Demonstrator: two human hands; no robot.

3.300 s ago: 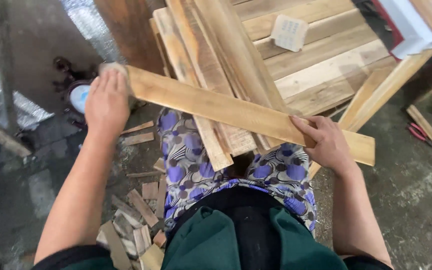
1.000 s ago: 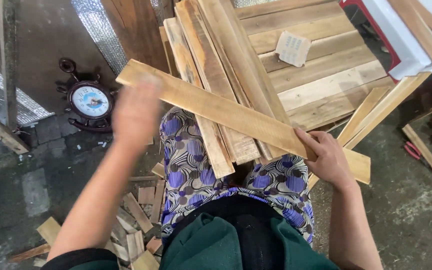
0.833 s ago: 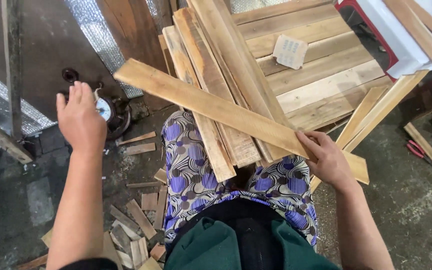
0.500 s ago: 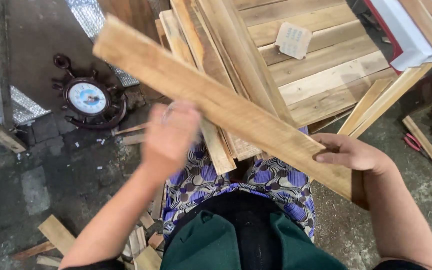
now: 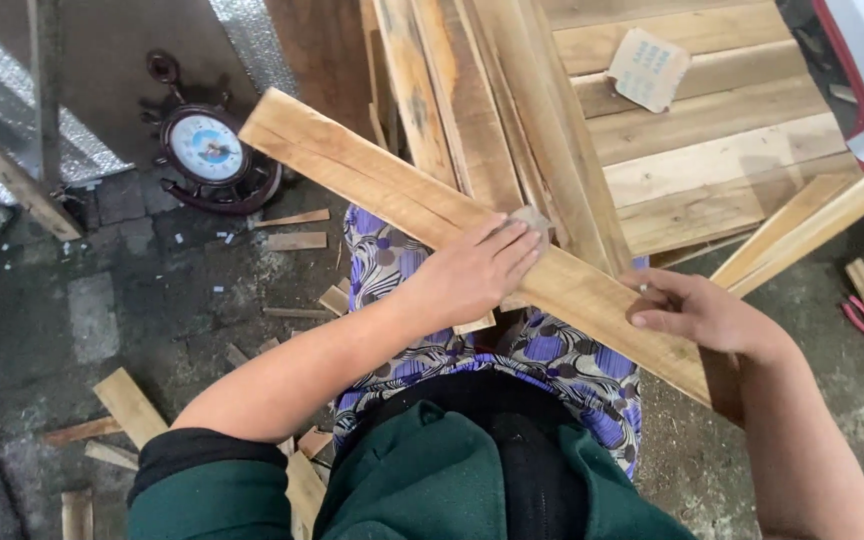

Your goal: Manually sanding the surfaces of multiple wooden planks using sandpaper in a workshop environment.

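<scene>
Pressing a sanding pad [image 5: 530,217] onto the plank [image 5: 372,180], my left hand [image 5: 472,272] has come back; my right hand [image 5: 697,312] keeps gripping its lower end.

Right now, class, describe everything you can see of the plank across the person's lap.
The plank is long, flat, pale rough wood with square-cut ends. It slants from upper left to lower right across the lap and over the stacked boards. The left hand presses a small pad on its middle; the right hand grips its lower end.
</scene>
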